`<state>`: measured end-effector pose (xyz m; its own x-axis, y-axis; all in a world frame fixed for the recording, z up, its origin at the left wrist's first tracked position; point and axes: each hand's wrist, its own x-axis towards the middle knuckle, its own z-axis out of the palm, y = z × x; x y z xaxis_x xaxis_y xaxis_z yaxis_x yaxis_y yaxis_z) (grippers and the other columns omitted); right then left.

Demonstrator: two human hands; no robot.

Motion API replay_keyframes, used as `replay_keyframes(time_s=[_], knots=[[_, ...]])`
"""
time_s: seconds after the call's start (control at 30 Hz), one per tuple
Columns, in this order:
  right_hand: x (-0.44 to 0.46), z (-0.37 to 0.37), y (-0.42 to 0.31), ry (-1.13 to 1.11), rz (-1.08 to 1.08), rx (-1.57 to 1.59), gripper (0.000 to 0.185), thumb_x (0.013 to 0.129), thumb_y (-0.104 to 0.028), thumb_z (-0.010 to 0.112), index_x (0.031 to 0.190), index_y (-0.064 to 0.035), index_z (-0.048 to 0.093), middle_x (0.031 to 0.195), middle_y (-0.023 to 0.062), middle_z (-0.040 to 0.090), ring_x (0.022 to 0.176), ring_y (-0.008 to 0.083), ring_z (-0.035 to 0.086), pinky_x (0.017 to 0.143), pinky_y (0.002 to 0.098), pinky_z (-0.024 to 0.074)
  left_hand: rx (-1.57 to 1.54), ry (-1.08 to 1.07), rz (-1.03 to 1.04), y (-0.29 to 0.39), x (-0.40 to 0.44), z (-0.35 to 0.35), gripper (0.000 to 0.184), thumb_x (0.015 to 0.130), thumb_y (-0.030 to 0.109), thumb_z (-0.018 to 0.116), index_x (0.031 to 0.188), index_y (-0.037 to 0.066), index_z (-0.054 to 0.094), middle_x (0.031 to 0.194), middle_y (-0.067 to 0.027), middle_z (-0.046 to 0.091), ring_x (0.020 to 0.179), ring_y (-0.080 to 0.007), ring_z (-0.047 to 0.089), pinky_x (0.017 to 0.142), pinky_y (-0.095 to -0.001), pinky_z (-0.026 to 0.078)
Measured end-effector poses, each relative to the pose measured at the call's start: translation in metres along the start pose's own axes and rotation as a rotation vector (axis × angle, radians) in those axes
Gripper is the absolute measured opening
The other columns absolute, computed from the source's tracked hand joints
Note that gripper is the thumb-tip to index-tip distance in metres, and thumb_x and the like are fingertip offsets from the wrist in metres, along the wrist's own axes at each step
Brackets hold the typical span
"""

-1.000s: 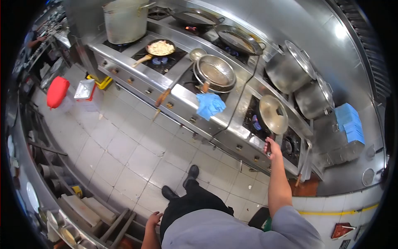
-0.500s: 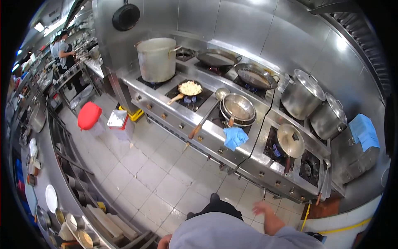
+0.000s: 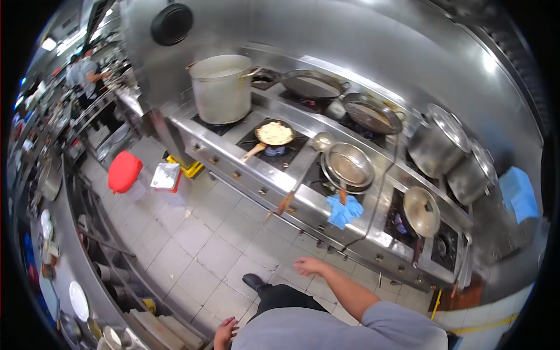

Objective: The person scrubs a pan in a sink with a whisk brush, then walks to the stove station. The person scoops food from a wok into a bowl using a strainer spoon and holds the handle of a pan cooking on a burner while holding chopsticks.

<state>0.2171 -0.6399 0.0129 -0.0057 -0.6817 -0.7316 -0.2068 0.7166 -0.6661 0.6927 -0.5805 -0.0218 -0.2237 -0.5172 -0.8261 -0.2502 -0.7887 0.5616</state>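
My right hand (image 3: 309, 266) hangs in the air before the front of the stove (image 3: 248, 185), fingers loosely stretched, holding nothing. Low at the bottom edge, my left hand (image 3: 226, 331) is empty too, its fingers partly showing and apart. On a burner sits a small frying pan (image 3: 275, 133) of pale chopped food, its wooden handle toward me. A ladle (image 3: 322, 142) rests across the stove top. To its right lie a strainer (image 3: 350, 164) over a pan and a crumpled blue cloth (image 3: 344, 211) by the handle. Farther right is a pan with a lid (image 3: 421, 211).
A tall stockpot (image 3: 221, 90) stands at the back left, two lidded pots (image 3: 438, 143) at the right, woks (image 3: 314, 84) along the back. A red-lidded bin (image 3: 125, 171) and a white container (image 3: 166, 176) stand on the floor. Left runs a counter with a white plate (image 3: 79, 301). Co-workers (image 3: 92, 76) stand far left.
My right hand has swung forward and left from near my side. My left hand shows more, and one foot has stepped forward. The view has shifted slightly, with the stove's things appearing farther right.
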Motion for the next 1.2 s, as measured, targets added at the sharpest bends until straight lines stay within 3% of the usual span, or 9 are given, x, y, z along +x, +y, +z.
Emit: replay_keyframes(time_s=[0.23,0.33,0.57,0.7,0.83,0.9,0.93,1.07,1.2], knots=[[0.122,0.084,-0.111,-0.385,-0.036,-0.508,0.024,0.082,-0.028,0.061,0.098,-0.0094,0.059,0.086,0.0038,0.063,0.071,0.0136,0.061,0.057,0.0289,0.0481,-0.445,0.206,0.239,0.061,-0.035,-0.027,0.044,0.09,0.022,0.057,0.129,0.005,0.045,0.122,-0.0127,0.055,0.102,-0.0261,0.057,0.082,-0.041,0.049],[0.143,0.088,-0.148,-0.39,-0.084,-0.486,0.031,0.081,-0.024,0.06,0.108,-0.0102,0.058,0.089,0.0052,0.063,0.07,0.0147,0.061,0.055,0.0298,0.048,-0.623,0.332,0.295,0.076,-0.055,-0.035,0.044,0.092,0.025,0.054,0.129,0.004,0.044,0.123,-0.0138,0.054,0.105,-0.0282,0.056,0.082,-0.0432,0.049],[0.147,0.024,-0.133,-0.222,0.016,-0.18,0.039,0.085,-0.025,0.055,0.122,-0.0134,0.051,0.101,0.0056,0.061,0.073,0.0173,0.064,0.057,0.0315,0.0512,-0.267,0.327,0.046,0.057,-0.028,-0.057,0.042,0.091,0.025,0.054,0.127,0.004,0.047,0.119,-0.0117,0.056,0.102,-0.0263,0.057,0.081,-0.0411,0.049],[0.122,-0.025,-0.077,-0.066,0.215,-0.159,0.031,0.085,-0.029,0.054,0.11,-0.0114,0.056,0.096,0.0059,0.061,0.071,0.0169,0.063,0.056,0.0323,0.0519,-0.061,0.257,0.073,0.057,-0.001,-0.08,0.041,0.091,0.025,0.055,0.125,0.004,0.048,0.117,-0.0104,0.058,0.101,-0.0252,0.058,0.08,-0.0399,0.049],[0.108,-0.048,-0.028,-0.009,0.309,-0.361,0.024,0.082,-0.029,0.054,0.094,-0.0089,0.061,0.083,0.0057,0.061,0.063,0.016,0.061,0.052,0.0323,0.0507,0.106,0.216,0.445,0.084,0.021,-0.11,0.04,0.091,0.025,0.055,0.124,0.004,0.049,0.115,-0.0092,0.059,0.099,-0.0241,0.058,0.079,-0.0388,0.049],[0.11,-0.045,-0.033,0.012,0.35,-0.459,0.023,0.081,-0.028,0.055,0.089,-0.0079,0.061,0.076,0.0048,0.061,0.058,0.0155,0.06,0.05,0.0319,0.0501,-0.471,0.304,0.402,0.139,-0.013,-0.086,0.036,0.091,0.019,0.054,0.122,0.002,0.049,0.118,-0.0137,0.057,0.101,-0.0252,0.059,0.082,-0.0392,0.05],[0.111,-0.037,-0.036,0.014,0.35,-0.441,0.022,0.081,-0.028,0.055,0.089,-0.0075,0.061,0.073,0.0042,0.061,0.057,0.0154,0.059,0.05,0.0315,0.0499,-0.488,0.374,0.5,0.165,-0.035,-0.082,0.035,0.091,0.018,0.054,0.121,0.001,0.049,0.117,-0.0137,0.058,0.101,-0.0251,0.059,0.081,-0.0379,0.05],[0.145,0.005,-0.057,-0.194,0.151,-0.306,0.016,0.085,-0.019,0.053,0.09,-0.0073,0.062,0.073,0.0056,0.061,0.06,0.0167,0.061,0.051,0.0316,0.05,-0.589,0.683,0.79,0.207,-0.132,-0.098,0.032,0.09,0.012,0.054,0.12,-0.001,0.05,0.116,-0.0146,0.058,0.1,-0.0244,0.06,0.081,-0.035,0.051],[0.167,0.087,-0.11,-0.323,0.098,-0.353,0.026,0.086,-0.015,0.053,0.11,-0.0056,0.054,0.079,0.0092,0.061,0.059,0.0226,0.061,0.05,0.0352,0.0508,-0.644,1.015,1.032,0.18,-0.242,-0.123,0.033,0.089,0.01,0.056,0.12,-0.001,0.051,0.122,-0.0127,0.055,0.104,-0.0217,0.058,0.083,-0.0345,0.051]])
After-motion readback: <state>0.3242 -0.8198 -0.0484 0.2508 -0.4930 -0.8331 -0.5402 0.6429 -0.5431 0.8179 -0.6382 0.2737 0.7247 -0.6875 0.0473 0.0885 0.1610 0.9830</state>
